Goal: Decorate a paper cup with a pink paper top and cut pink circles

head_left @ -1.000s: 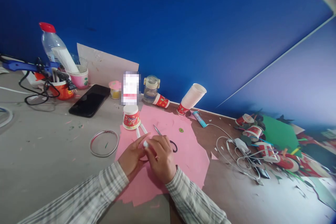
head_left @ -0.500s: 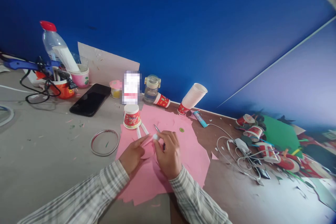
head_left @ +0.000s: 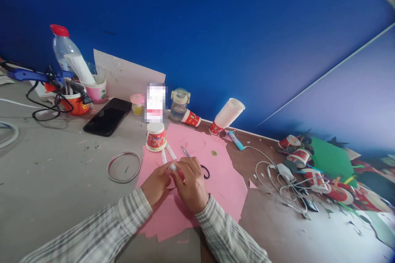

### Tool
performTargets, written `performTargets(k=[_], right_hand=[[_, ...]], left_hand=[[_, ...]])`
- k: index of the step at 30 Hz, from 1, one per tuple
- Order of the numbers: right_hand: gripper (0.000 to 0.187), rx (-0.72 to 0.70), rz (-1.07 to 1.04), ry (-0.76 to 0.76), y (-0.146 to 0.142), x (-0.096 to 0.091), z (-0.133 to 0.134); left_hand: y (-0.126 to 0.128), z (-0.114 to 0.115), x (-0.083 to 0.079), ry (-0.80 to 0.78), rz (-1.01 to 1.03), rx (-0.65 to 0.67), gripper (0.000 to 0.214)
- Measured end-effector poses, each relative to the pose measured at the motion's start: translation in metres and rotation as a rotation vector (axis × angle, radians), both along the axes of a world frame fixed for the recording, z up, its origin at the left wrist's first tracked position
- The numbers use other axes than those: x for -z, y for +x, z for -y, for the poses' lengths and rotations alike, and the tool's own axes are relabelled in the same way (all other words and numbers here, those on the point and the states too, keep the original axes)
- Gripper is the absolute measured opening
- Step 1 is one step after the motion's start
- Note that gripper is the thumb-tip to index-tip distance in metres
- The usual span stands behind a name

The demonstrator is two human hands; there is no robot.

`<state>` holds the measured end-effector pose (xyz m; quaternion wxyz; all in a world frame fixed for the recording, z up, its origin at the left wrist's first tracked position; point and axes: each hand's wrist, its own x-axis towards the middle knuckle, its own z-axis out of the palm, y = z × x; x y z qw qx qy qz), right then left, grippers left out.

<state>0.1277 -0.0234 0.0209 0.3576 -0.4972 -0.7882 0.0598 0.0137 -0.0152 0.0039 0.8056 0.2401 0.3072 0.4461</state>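
My left hand (head_left: 159, 184) and my right hand (head_left: 190, 181) meet over a pink paper sheet (head_left: 222, 181) on the table. Between their fingertips they pinch a small white piece with a pink scrap (head_left: 173, 167). Just beyond my hands an upturned red-and-white paper cup (head_left: 156, 136) stands on the pink sheet with two white strips (head_left: 166, 154) sticking out from under it. Scissors (head_left: 197, 164) lie on the sheet, half hidden behind my right hand.
A wire ring (head_left: 124, 167) lies left of the sheet and a black phone (head_left: 107, 116) farther back. A glue gun (head_left: 33, 77), bottle (head_left: 66, 53), jar (head_left: 179, 104) and cup stack (head_left: 227, 115) line the blue wall. Cables with a charger (head_left: 285, 176) and cut cups (head_left: 300, 157) lie at the right.
My hands rose a little with the small piece half a second ago and have come back down and closer together over the pink sheet. The scissors' handle shows again.
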Motion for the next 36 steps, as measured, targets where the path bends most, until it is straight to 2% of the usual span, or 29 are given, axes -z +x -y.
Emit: performTargets(k=[2,4,9,11,15,19,21,23,28,32,36], right_hand=[[0.014,0.045,0.002,0.001,0.004,0.001,-0.003],[0.014,0.092,-0.065,-0.005,0.010,0.002,-0.008],[0.013,0.200,-0.517,-0.186,0.033,-0.006,-0.021],[0.013,0.163,-0.560,-0.236,0.040,-0.009,-0.024],[0.010,-0.027,-0.571,-0.432,0.043,-0.012,-0.023],[0.012,-0.147,-0.468,-0.532,0.037,-0.011,-0.017],[0.012,-0.127,-0.422,-0.527,0.034,-0.011,-0.015],[0.012,-0.049,-0.426,-0.504,0.031,-0.008,-0.013],[0.011,0.201,-0.545,-0.418,0.017,0.003,-0.010],[0.010,0.226,-0.527,-0.303,0.004,0.005,-0.003],[0.015,0.199,-0.318,-0.036,-0.001,0.002,0.004]], left_hand=[[0.000,0.000,0.002,0.053,-0.029,-0.009,0.059],[0.000,-0.001,0.005,0.023,-0.059,-0.002,0.060],[-0.004,-0.006,0.003,-0.150,-0.052,0.008,0.058],[-0.007,-0.008,-0.002,-0.164,-0.032,0.006,0.055],[-0.009,-0.008,-0.010,-0.160,-0.011,0.061,0.058],[-0.012,-0.007,-0.011,-0.100,-0.019,0.170,0.060],[-0.014,-0.008,-0.011,-0.062,-0.027,0.205,0.058],[-0.016,-0.009,-0.011,-0.045,-0.031,0.188,0.054],[-0.013,-0.009,-0.011,-0.009,0.006,-0.028,0.041],[-0.004,-0.005,-0.010,-0.025,0.018,-0.117,0.034],[0.000,-0.003,-0.008,-0.062,0.020,-0.172,0.024]])
